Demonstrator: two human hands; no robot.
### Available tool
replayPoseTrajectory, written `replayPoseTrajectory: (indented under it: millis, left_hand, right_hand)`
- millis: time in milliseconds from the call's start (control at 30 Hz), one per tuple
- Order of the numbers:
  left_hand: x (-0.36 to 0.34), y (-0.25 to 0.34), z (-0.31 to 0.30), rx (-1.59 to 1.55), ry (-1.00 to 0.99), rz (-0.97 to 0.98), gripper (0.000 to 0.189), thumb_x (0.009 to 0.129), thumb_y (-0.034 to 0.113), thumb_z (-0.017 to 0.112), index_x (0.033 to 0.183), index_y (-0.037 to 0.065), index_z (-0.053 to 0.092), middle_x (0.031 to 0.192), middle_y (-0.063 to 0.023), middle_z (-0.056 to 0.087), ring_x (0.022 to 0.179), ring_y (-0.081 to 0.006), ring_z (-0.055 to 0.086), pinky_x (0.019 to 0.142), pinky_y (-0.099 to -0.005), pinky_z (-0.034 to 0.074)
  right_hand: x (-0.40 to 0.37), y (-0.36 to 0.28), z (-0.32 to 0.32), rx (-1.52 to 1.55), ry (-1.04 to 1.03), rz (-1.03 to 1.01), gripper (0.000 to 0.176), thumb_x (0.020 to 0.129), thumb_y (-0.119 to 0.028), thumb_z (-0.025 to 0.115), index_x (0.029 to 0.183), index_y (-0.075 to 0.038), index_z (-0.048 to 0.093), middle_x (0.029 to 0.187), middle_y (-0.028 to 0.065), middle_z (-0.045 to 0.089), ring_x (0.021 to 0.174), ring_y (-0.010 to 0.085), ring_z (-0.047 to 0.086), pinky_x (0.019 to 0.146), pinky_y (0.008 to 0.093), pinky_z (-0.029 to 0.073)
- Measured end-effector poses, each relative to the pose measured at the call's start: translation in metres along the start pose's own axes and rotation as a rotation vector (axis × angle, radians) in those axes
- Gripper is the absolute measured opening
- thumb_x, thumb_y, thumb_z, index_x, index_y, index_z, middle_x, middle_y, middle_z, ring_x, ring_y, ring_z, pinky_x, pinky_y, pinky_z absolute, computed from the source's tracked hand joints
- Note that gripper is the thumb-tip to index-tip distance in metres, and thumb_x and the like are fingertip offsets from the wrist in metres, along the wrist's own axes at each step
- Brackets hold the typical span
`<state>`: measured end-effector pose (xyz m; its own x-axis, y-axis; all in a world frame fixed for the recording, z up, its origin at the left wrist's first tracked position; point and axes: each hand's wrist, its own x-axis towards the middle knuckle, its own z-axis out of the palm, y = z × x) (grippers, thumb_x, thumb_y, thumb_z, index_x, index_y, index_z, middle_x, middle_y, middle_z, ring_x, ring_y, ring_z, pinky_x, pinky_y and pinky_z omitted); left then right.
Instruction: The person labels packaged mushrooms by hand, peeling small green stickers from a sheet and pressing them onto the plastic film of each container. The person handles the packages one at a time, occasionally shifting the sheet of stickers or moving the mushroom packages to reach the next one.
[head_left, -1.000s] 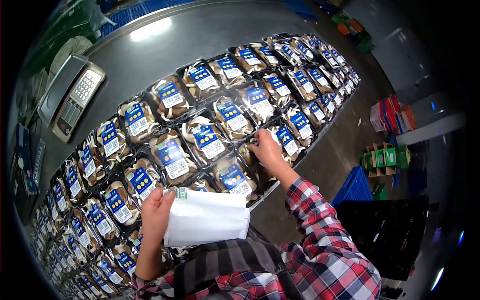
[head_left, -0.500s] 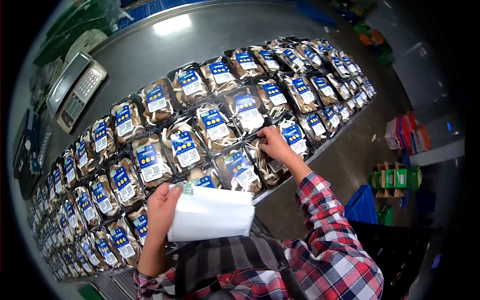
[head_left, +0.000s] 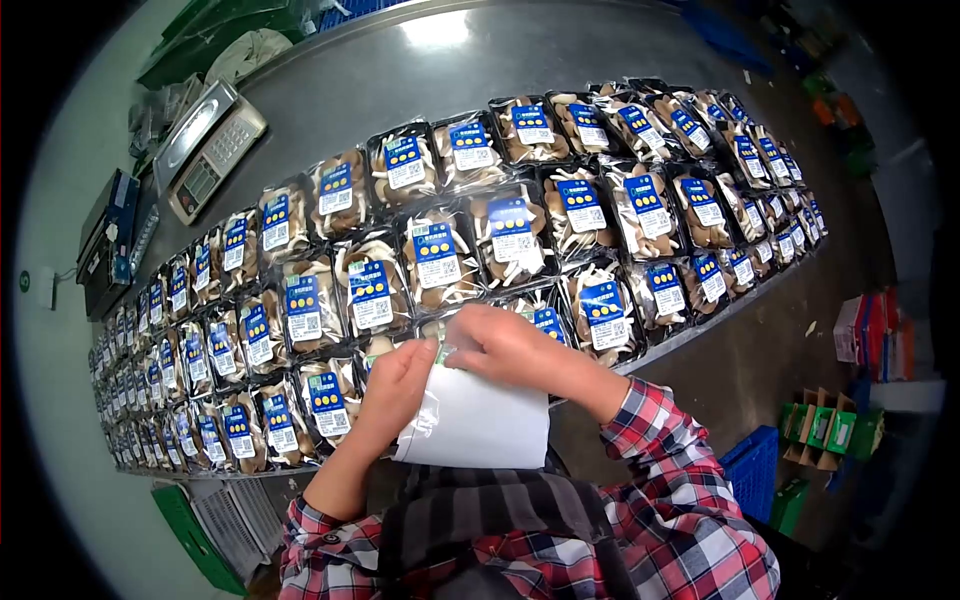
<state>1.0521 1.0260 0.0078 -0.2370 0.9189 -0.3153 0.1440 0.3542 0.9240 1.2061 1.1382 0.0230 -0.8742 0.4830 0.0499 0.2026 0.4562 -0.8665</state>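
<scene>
My left hand [head_left: 398, 385] is closed on the upper left edge of a white sheet [head_left: 480, 420], thumb on top. The sheet hangs in front of my body, with a small green sticker [head_left: 443, 352] showing at its top edge. My right hand [head_left: 495, 345] is at that same edge, its fingers bent together against the sheet beside my left thumb; what they pinch is hidden. Just beyond my hands are black trays of mushrooms [head_left: 435, 260] wrapped in clear film, with blue and white labels. My hands partly cover the nearest trays.
Rows of mushroom trays [head_left: 605, 310] cover much of the metal table [head_left: 400, 90]. A weighing scale [head_left: 215, 150] stands at the back left. On the floor to the right are a blue crate [head_left: 752, 470] and green and brown boxes [head_left: 828, 430]. A green crate [head_left: 195, 535] is at lower left.
My right hand has come back from a mushroom tray on the right to the top edge of the white sheet, next to my left hand. The view has shifted.
</scene>
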Motion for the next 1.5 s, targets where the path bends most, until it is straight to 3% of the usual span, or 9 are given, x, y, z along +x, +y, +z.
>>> replayPoseTrajectory:
  millis: [267,367,400,533,733,1033,1333,1467,1500]
  left_hand:
    - [0.041,-0.039,-0.015,0.076,0.092,0.029,0.033,0.089,0.025,0.049,0.079,-0.006,0.055,0.058,-0.0154,0.049,0.057,-0.0117,0.044,0.056,-0.0299,0.041]
    - [0.041,-0.041,-0.045,0.054,0.174,0.048,0.029,0.09,0.023,0.048,0.081,-0.004,0.055,0.065,-0.007,0.053,0.062,-0.0099,0.044,0.059,-0.0268,0.04]
    - [0.039,-0.04,-0.055,0.039,0.193,0.044,0.028,0.09,0.022,0.048,0.079,-0.003,0.054,0.065,-0.0037,0.052,0.063,-0.0085,0.043,0.059,-0.0259,0.039]
    - [0.034,-0.028,-0.085,-0.163,0.254,0.001,0.028,0.091,0.021,0.047,0.076,-0.001,0.053,0.067,0.0023,0.048,0.065,-0.0055,0.041,0.059,-0.0221,0.036]
    - [0.035,-0.022,-0.105,-0.18,0.219,-0.027,0.028,0.092,0.021,0.046,0.072,0.002,0.051,0.065,0.0052,0.044,0.063,-0.003,0.036,0.056,-0.0199,0.032]
    - [0.054,-0.02,-0.103,-0.3,0.126,-0.005,0.029,0.092,0.017,0.047,0.068,0.003,0.046,0.059,0.0072,0.037,0.057,-0.0013,0.03,0.049,-0.0191,0.027]
    - [0.054,-0.019,-0.109,-0.354,0.167,-0.05,0.019,0.091,0.015,0.048,0.083,0.0,0.058,0.064,0.0044,0.048,0.06,-0.0023,0.04,0.054,-0.0179,0.034]
    - [0.051,-0.015,-0.108,-0.334,0.234,0.046,0.017,0.09,0.013,0.049,0.09,0.001,0.061,0.069,0.0018,0.054,0.063,-0.0033,0.045,0.057,-0.0184,0.037]
    - [0.048,-0.012,-0.112,-0.292,0.224,0.071,0.016,0.089,0.012,0.049,0.09,0.002,0.061,0.071,0.0008,0.056,0.065,-0.0037,0.046,0.058,-0.0187,0.038]
  right_hand:
    - [0.018,0.01,0.013,-0.297,0.241,-0.279,0.012,0.073,-0.008,0.061,0.075,-0.001,0.051,0.073,0.0125,0.05,0.073,0.03,0.051,0.065,0.0372,0.043]
    - [0.051,0.065,-0.011,0.145,0.537,0.368,0.019,0.082,-0.02,0.057,0.081,-0.002,0.058,0.071,0.0106,0.061,0.066,0.0185,0.058,0.061,0.0304,0.045]
    - [0.062,0.089,-0.026,0.139,0.622,0.426,0.015,0.079,-0.015,0.062,0.079,-0.001,0.058,0.066,0.0017,0.058,0.059,0.0063,0.05,0.053,0.0235,0.042]
    - [0.095,0.14,-0.043,-0.077,0.742,0.547,0.025,0.073,-0.022,0.067,0.071,0.002,0.06,0.06,0.0037,0.059,0.057,0.008,0.051,0.053,0.0252,0.041]
    - [0.112,0.161,-0.044,-0.827,0.473,0.555,0.027,0.071,-0.027,0.066,0.075,-0.002,0.057,0.071,0.0156,0.062,0.069,0.0309,0.061,0.062,0.0397,0.047]
    - [0.223,0.184,-0.096,-0.131,0.67,0.398,0.029,0.073,-0.016,0.066,0.092,0.002,0.052,0.075,0.0066,0.057,0.062,0.0127,0.054,0.054,0.0249,0.045]
    - [0.251,0.186,-0.096,-0.676,0.573,0.451,0.039,0.072,-0.02,0.065,0.103,-0.006,0.048,0.108,0.0161,0.047,0.093,0.0341,0.054,0.074,0.0411,0.046]
    - [0.198,0.184,-0.09,-0.421,0.36,0.295,0.022,0.08,-0.022,0.059,0.085,-0.002,0.053,0.064,0.0103,0.057,0.056,0.0252,0.055,0.053,0.0321,0.045]
    - [0.177,0.151,-0.086,-0.19,-0.008,0.554,0.025,0.086,-0.026,0.054,0.081,-0.002,0.055,0.062,0.0078,0.058,0.052,0.0174,0.054,0.049,0.0289,0.044]
